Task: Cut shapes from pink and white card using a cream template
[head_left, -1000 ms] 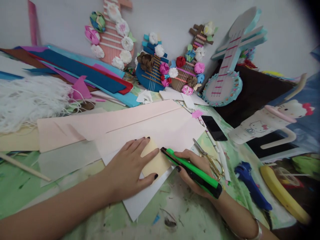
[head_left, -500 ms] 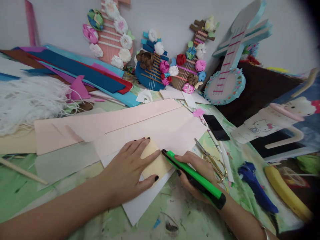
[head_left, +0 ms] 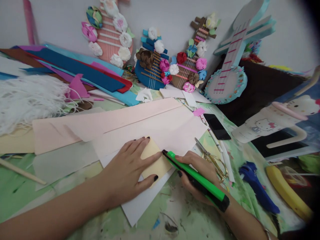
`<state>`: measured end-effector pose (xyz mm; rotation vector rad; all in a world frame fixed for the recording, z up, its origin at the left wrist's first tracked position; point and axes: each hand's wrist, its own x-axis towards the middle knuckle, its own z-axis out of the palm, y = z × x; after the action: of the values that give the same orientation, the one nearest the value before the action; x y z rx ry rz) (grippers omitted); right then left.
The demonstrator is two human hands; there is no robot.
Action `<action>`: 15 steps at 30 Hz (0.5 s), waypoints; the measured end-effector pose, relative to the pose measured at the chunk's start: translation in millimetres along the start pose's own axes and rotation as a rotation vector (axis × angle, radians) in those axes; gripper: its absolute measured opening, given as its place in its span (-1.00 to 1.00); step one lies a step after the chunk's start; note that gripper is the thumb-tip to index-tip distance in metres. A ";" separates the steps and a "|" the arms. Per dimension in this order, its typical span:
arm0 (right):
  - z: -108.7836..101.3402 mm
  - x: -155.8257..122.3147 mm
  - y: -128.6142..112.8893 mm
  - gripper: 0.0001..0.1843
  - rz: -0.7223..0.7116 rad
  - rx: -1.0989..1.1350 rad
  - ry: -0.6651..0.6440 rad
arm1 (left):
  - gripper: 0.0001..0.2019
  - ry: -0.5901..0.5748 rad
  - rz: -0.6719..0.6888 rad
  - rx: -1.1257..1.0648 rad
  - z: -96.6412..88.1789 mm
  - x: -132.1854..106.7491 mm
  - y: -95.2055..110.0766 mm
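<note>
Spread flat, my left hand (head_left: 127,170) presses on a pale yellow piece of card (head_left: 160,163). White paper (head_left: 140,206) lies under the card, and pale pink sheets (head_left: 150,123) stretch out behind it. My right hand (head_left: 197,170) is closed around a green and black utility knife (head_left: 200,181). The knife's tip points left, at the card's right edge close to my left index fingertip. I cannot make out whether the blade touches the card. Gold-handled scissors (head_left: 216,163) rest just beyond my right hand.
Decorated paper instruments (head_left: 150,75) lean on the wall at the back. A black phone (head_left: 217,126), a blue glue gun (head_left: 260,190), a banana (head_left: 287,190) and a white tumbler (head_left: 265,123) are at the right. White string (head_left: 32,100) and coloured paper strips (head_left: 75,70) lie at the left.
Both hands and the knife hold nearly the same place on the card. The view has shifted only slightly.
</note>
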<state>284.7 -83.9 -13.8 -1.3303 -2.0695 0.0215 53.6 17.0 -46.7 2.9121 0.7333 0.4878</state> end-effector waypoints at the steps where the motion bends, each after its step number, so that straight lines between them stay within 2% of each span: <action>1: 0.6 -1.6 1.1 -0.56 0.002 0.007 -0.003 | -0.47 0.013 0.002 -0.003 1.1 -0.9 -0.4; 6: -0.7 -6.2 2.0 -0.53 -0.003 0.027 -0.010 | -0.48 0.064 0.008 -0.023 6.5 -5.7 -2.2; 15: -2.3 -6.4 1.5 -0.57 0.013 0.006 -0.017 | -0.46 0.001 0.044 0.026 -1.4 -2.2 1.3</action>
<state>288.8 -89.1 -15.9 -1.3446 -2.0735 0.0453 51.8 14.8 -45.8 2.9578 0.6824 0.4881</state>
